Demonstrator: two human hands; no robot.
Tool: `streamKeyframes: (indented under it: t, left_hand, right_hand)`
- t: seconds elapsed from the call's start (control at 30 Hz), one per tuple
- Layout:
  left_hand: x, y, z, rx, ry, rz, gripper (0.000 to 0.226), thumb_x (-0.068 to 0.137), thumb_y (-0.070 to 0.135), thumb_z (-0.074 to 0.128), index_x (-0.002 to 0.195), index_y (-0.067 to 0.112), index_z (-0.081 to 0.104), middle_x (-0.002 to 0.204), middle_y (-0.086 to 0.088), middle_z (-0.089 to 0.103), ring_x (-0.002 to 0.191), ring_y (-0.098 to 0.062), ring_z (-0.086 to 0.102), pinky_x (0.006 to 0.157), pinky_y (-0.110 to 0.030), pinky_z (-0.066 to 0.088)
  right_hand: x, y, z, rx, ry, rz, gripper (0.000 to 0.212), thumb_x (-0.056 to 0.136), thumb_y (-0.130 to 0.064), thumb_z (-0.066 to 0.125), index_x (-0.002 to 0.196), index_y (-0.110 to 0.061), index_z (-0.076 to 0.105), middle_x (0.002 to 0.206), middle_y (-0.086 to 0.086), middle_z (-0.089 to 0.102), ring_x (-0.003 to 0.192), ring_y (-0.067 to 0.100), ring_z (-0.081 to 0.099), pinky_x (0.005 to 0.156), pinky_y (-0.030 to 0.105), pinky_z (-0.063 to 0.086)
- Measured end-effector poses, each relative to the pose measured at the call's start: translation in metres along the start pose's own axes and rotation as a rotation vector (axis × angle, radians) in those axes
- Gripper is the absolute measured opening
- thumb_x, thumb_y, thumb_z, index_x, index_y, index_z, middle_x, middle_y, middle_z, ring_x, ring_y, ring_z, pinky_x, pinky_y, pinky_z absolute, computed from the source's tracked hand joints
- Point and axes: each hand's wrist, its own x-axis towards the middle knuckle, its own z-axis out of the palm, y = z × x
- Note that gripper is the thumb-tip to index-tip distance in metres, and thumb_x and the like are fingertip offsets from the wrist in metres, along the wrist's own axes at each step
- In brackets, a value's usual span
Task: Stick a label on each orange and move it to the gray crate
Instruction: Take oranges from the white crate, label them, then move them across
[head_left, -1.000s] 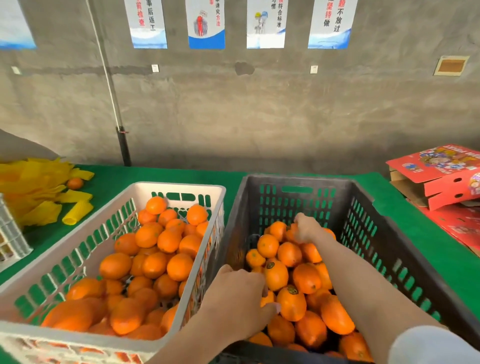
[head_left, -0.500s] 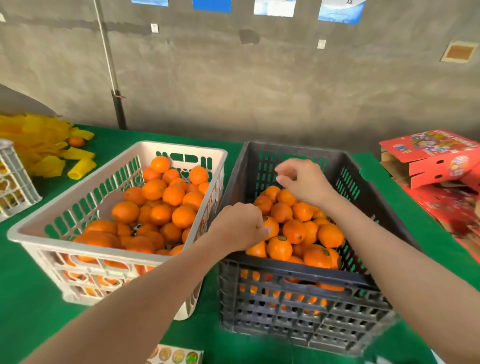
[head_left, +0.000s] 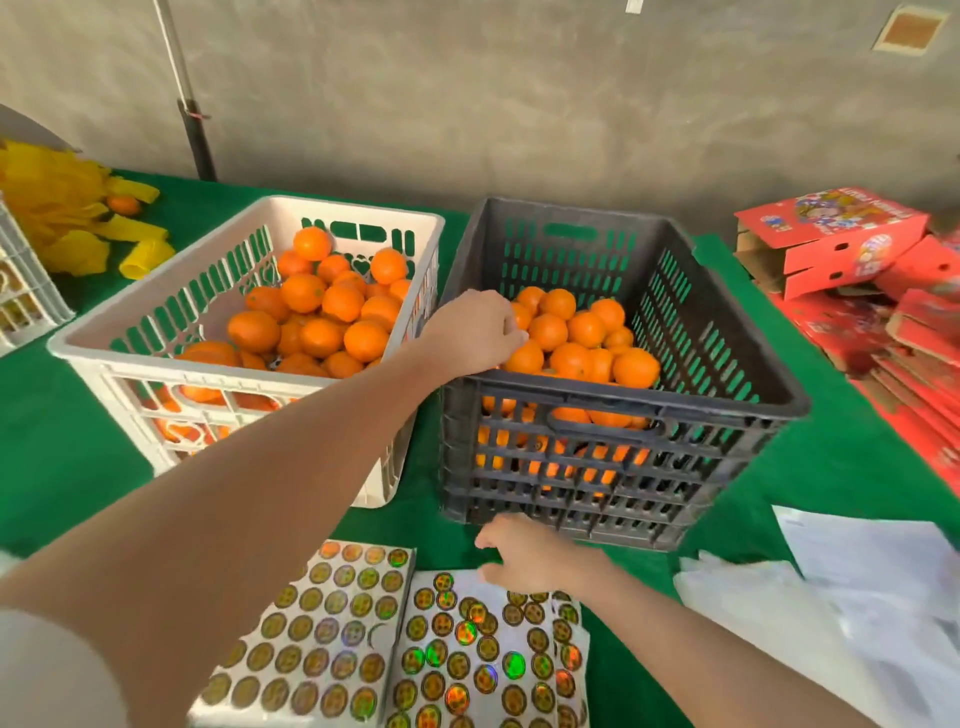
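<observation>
Green-covered surface (head_left: 779, 467), bare concrete wall (head_left: 519, 104) behind. White crate (head_left: 156, 312) on L, gray crate (head_left: 675, 397) on R, side by side, nr touching. Both hold heaped fruit: white-crate oranges (head_left: 311, 332) and gray-crate oranges (head_left: 587, 332). Two label sheets (head_left: 332, 623) lie just in front of the crates, at near edge. R sheet shows bare backing along its far side.

Step in hand, as judged: fetching next label w/ right hand, left hand occupied at gray crate. Recommend:
- Lift label by its rim only.
- Peel low and slow so it doesn't curl or fold on itself; keep adhesive off skin.
- Take fruit from white crate, press label flat on smooth peel, rub from centre out.
- Set fruit down in gray crate, no dropping.

Left hand (head_left: 470, 332): reaches over near-L corner of gray crate, fingers (head_left: 511, 332) curled down onto fruit there. Gripping or only resting: cannot tell, back of hand hides it.

Right hand (head_left: 530, 558): low over far edge of R sheet, fingers (head_left: 493, 571) part-curled, thumb apart from index, nothing seen between them. Contact w/ sheet not confirmed.
</observation>
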Motion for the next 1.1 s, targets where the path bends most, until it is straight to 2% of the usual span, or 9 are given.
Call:
streamKeyframes:
  t: [0.1,0.2,0.37,0.47,0.57,0.63,0.73,0.9,1.1]
  left_hand:
    - [-0.007,0.003,-0.002,0.015,-0.018,-0.02,0.041,0.096,0.031,0.051,0.074,0.001,0.066,0.072,-0.016,0.065,0.065,-0.026,0.06,0.061,-0.034,0.045]
    - [-0.029,0.009,-0.002,-0.012,0.096,-0.01,0.031,0.097,0.03,0.051,0.09,0.003,0.067,0.08,-0.013,0.066,0.074,-0.024,0.06,0.066,-0.034,0.045]
    - [-0.113,0.009,0.022,-0.177,0.541,0.289,0.025,0.09,0.012,0.058,0.112,0.0,0.06,0.112,-0.014,0.059,0.107,-0.022,0.051,0.095,-0.029,0.039]
    - [-0.16,-0.003,0.051,-0.323,0.277,0.044,0.029,0.088,0.012,0.063,0.116,0.006,0.059,0.113,-0.005,0.058,0.101,-0.01,0.05,0.093,-0.028,0.045]
    - [-0.168,-0.019,0.074,-0.544,-0.24,-0.413,0.048,0.081,0.024,0.074,0.125,0.014,0.058,0.118,0.0,0.062,0.102,-0.01,0.055,0.091,-0.023,0.043]
    - [-0.163,-0.025,0.081,-0.618,-0.48,-0.494,0.02,0.079,0.028,0.074,0.098,0.026,0.071,0.089,0.01,0.068,0.083,-0.006,0.06,0.076,-0.022,0.044]
    - [-0.155,-0.027,0.092,-0.61,-0.546,-0.493,0.032,0.076,0.027,0.075,0.049,0.021,0.059,0.043,0.015,0.046,0.041,0.002,0.041,0.052,-0.022,0.029]
    - [-0.154,-0.031,0.104,-0.822,-0.483,-0.583,0.019,0.082,0.009,0.068,0.068,0.02,0.064,0.061,0.009,0.063,0.06,-0.008,0.059,0.059,-0.021,0.049]
    - [-0.156,-0.031,0.112,-0.785,-0.537,-0.589,0.03,0.088,0.005,0.059,0.064,0.021,0.064,0.066,0.003,0.06,0.06,-0.007,0.059,0.058,-0.018,0.047]
  right_hand:
    - [0.016,0.004,0.02,-0.052,-0.026,0.111,0.045,0.092,-0.04,0.053,0.092,0.003,0.063,0.092,0.017,0.061,0.088,0.031,0.058,0.074,0.04,0.05]
    - [0.02,0.002,0.029,-0.009,-0.004,0.151,0.047,0.084,-0.042,0.061,0.055,-0.012,0.041,0.056,0.001,0.034,0.05,0.018,0.034,0.048,0.027,0.026]
    - [0.012,0.006,0.033,0.245,0.121,0.079,0.028,0.087,-0.021,0.061,0.069,-0.006,0.046,0.069,0.009,0.035,0.065,0.02,0.033,0.047,0.019,0.026]
    - [-0.002,0.013,0.024,0.37,0.191,-0.003,0.027,0.088,-0.016,0.059,0.079,0.009,0.057,0.075,0.02,0.049,0.069,0.033,0.046,0.056,0.024,0.032]
    - [-0.016,0.018,0.013,0.459,0.238,-0.038,0.017,0.088,-0.018,0.065,0.073,-0.02,0.058,0.077,-0.009,0.057,0.073,0.004,0.056,0.068,0.02,0.043]
    - [-0.024,0.018,0.005,0.476,0.24,-0.04,0.021,0.088,-0.019,0.067,0.073,-0.029,0.055,0.077,-0.018,0.056,0.072,-0.009,0.052,0.066,0.011,0.04]
    - [-0.032,0.015,-0.002,0.494,0.281,-0.025,0.013,0.087,-0.021,0.068,0.081,-0.027,0.058,0.079,-0.017,0.059,0.074,-0.005,0.056,0.068,0.012,0.043]
    - [-0.048,0.01,0.017,0.315,0.677,0.002,0.001,0.086,-0.017,0.065,0.086,-0.016,0.066,0.091,-0.005,0.057,0.093,0.012,0.048,0.086,0.026,0.034]
    - [-0.052,0.0,0.041,0.275,0.516,0.08,0.01,0.085,-0.028,0.064,0.078,-0.021,0.068,0.085,-0.005,0.061,0.084,0.011,0.055,0.081,0.029,0.046]
